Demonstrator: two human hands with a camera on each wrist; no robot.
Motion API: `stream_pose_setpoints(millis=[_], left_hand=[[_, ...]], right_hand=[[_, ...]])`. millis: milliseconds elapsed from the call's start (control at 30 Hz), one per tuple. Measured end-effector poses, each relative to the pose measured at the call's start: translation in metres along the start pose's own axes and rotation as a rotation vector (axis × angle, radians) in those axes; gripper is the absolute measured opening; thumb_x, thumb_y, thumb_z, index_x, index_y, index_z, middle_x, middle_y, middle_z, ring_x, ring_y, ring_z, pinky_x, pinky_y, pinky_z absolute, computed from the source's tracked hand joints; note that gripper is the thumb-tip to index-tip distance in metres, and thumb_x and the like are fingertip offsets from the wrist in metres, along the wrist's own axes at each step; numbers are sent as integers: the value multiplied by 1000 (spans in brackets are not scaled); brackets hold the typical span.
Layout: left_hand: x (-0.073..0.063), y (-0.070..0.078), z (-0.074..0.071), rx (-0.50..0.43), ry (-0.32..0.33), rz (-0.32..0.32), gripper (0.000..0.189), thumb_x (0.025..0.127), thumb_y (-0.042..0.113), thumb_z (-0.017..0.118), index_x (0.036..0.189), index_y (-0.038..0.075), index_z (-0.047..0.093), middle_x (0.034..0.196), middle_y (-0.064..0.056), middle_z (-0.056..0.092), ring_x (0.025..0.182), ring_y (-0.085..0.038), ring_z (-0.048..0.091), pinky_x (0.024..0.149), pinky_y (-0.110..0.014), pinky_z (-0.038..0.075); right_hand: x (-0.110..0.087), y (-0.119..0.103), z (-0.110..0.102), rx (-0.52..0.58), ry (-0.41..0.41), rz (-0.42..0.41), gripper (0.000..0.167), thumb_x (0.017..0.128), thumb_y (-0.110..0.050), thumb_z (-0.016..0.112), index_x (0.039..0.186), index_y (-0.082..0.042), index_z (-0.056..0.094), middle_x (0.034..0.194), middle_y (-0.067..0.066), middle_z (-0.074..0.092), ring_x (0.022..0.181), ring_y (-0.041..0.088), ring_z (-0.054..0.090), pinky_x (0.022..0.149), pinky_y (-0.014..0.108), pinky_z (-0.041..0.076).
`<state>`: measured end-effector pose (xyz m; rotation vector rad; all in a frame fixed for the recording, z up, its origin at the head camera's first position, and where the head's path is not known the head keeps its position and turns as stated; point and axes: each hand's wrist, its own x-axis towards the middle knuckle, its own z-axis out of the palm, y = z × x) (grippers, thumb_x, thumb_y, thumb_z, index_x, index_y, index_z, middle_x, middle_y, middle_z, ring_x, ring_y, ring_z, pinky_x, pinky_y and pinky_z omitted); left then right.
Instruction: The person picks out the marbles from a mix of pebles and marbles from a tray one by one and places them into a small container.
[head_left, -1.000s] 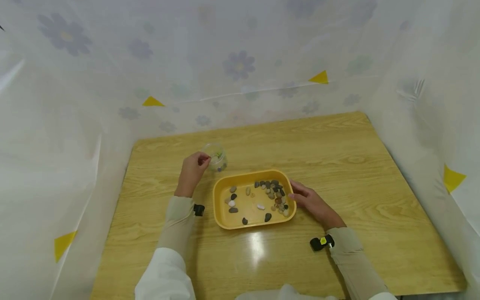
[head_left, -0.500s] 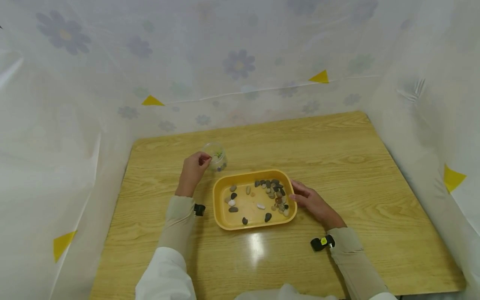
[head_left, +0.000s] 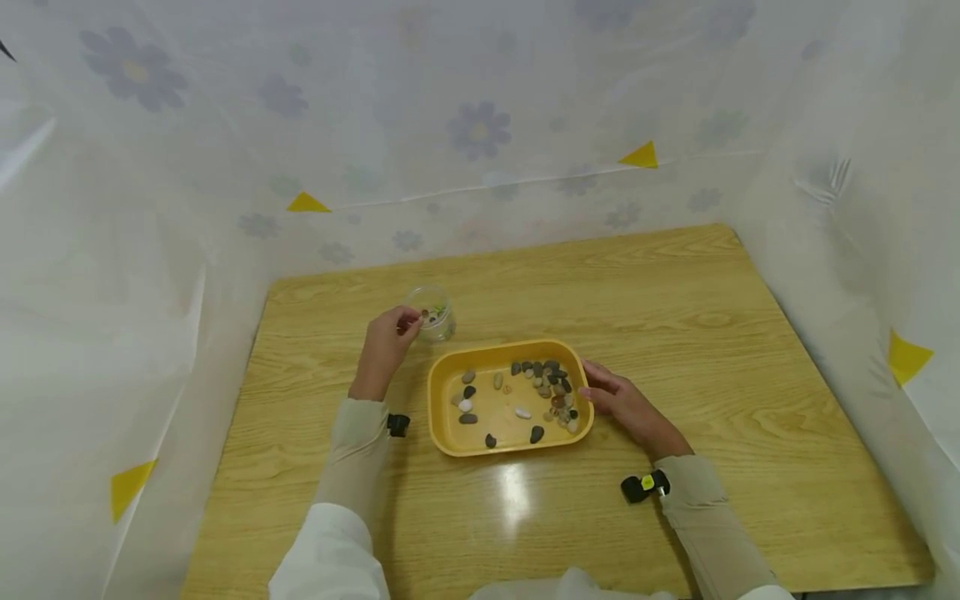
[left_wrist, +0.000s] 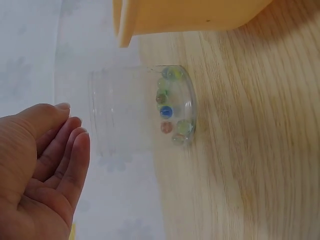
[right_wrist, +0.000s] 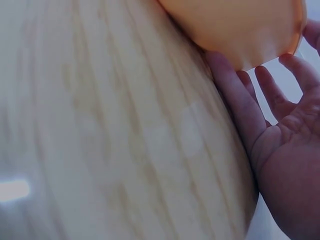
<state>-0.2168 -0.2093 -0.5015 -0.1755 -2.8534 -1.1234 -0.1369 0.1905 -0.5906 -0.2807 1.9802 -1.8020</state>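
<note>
Beside the rim of a clear plastic cup [head_left: 441, 327], my left hand [head_left: 381, 350] has its thumb and fingertips drawn close together. Nothing shows between them in the left wrist view. Several glass marbles [left_wrist: 166, 112], blue, green and reddish, lie at the bottom of the cup. My right hand [head_left: 626, 410] holds the right end of a yellow tray [head_left: 491, 450], thumb over the rim and fingers against the outer wall. Inside the tray are several stones: dark pebbles [head_left: 537, 434], a white pebble [head_left: 522, 412] and a denser cluster of mixed pebbles [head_left: 558, 392] at the right.
The wooden table [head_left: 637, 292] carries the cup behind the tray's left end. Pale flowered sheeting [head_left: 480, 192] hangs along the back and both sides, with yellow triangles [head_left: 639, 156] on it.
The left thumb and fingertips pinched something small and dark at the cup rim earlier; now a brownish marble shows inside the cup by the fingertips. The right hand and tray stay nearly still.
</note>
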Motion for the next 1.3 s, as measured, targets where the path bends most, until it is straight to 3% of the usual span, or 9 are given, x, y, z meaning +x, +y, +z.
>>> stream_pose_setpoints(millis=[200, 433, 767, 933, 1033, 1200, 1300], left_hand=[[-9, -2, -5, -1, -8, 4, 24, 92, 22, 61, 105, 4, 65, 98, -7, 64, 86, -19, 60, 76, -35, 51], [-33, -9, -11, 4, -60, 22, 38, 93, 36, 56, 115, 5, 62, 112, -7, 60, 96, -22, 56, 84, -40, 47], [-56, -18, -13, 29, -104, 99, 48, 94, 40, 51, 125, 3, 55, 124, -12, 53, 112, -30, 47, 92, -47, 40], [-73, -24, -11, 82, -110, 143, 59, 92, 46, 53, 133, 4, 46, 134, -13, 44, 126, -31, 35, 101, -50, 30], [-88, -28, -14, 120, -94, 161, 68, 89, 48, 57, 138, 5, 39, 141, -13, 36, 131, -32, 28, 103, -53, 26], [-118, -35, -20, 198, -65, 173, 83, 83, 49, 65, 144, 8, 29, 148, -14, 27, 135, -37, 18, 101, -61, 19], [-135, -37, -21, 235, -48, 181, 91, 78, 50, 69, 146, 8, 25, 149, -17, 23, 135, -40, 16, 98, -65, 20]], right_hand=[[2, 2, 0, 19, 4, 24, 54, 93, -36, 55, 143, -33, 34, 150, -7, 25, 135, 18, 24, 95, 21, 37], [3, 2, 2, 54, 4, 55, 58, 93, -36, 56, 145, -31, 30, 149, 1, 29, 132, 22, 31, 93, 26, 41], [-3, 1, -5, 51, 24, 61, 56, 95, -39, 51, 145, -37, 27, 142, 5, 38, 125, 24, 42, 93, 31, 43], [-9, -3, -8, -32, 46, 2, 55, 98, -37, 45, 148, -31, 22, 143, 10, 35, 124, 30, 42, 90, 34, 46], [-15, -10, -10, -153, 70, -65, 55, 99, -33, 43, 149, -23, 21, 145, 12, 31, 125, 33, 39, 89, 41, 46], [-32, -33, -20, -399, 132, -177, 57, 99, -22, 47, 149, -16, 20, 146, 14, 26, 128, 34, 28, 92, 54, 36], [-46, -44, -30, -506, 166, -185, 63, 95, -22, 54, 149, -19, 20, 147, 13, 23, 130, 37, 22, 92, 62, 29]])
